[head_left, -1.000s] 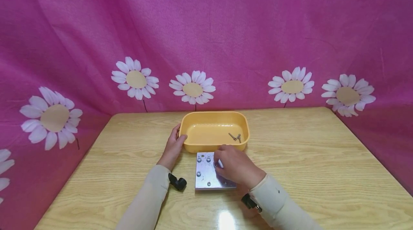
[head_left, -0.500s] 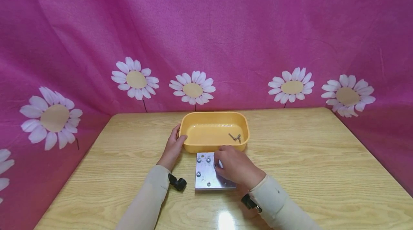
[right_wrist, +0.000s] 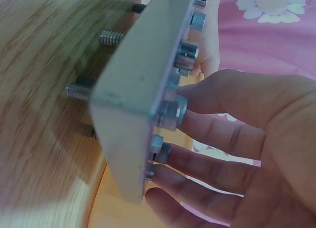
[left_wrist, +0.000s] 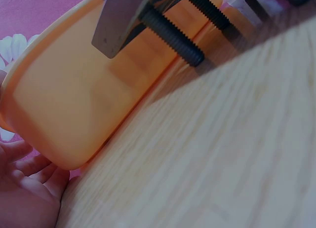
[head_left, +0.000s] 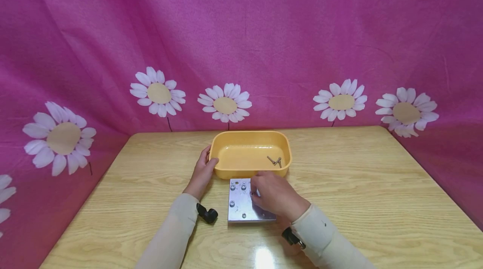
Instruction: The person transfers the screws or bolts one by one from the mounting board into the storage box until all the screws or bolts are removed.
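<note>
A thick metal plate [head_left: 235, 214] stands on bolts whose threaded ends [left_wrist: 175, 38] stick out below it. Several socket-head bolts [head_left: 232, 203] show on its top. Over the plate's right part, my right hand [head_left: 277, 195] pinches a bolt head [right_wrist: 173, 112] between thumb and forefinger, the other fingers spread along the plate's far edge. My left hand [head_left: 200, 172] grips the left end of a yellow plastic basin [head_left: 241, 161], thumb at the rim and fingers round the outer wall. The right hand hides part of the plate in the head view.
Two loose bolts [head_left: 278, 161] lie at the right inside the basin, which stands just behind the plate. A wood-grain table [head_left: 362, 193] bears everything. Behind it hangs a pink curtain [head_left: 264, 42] with white flowers. Small black cameras [head_left: 207, 213] sit at both wrists.
</note>
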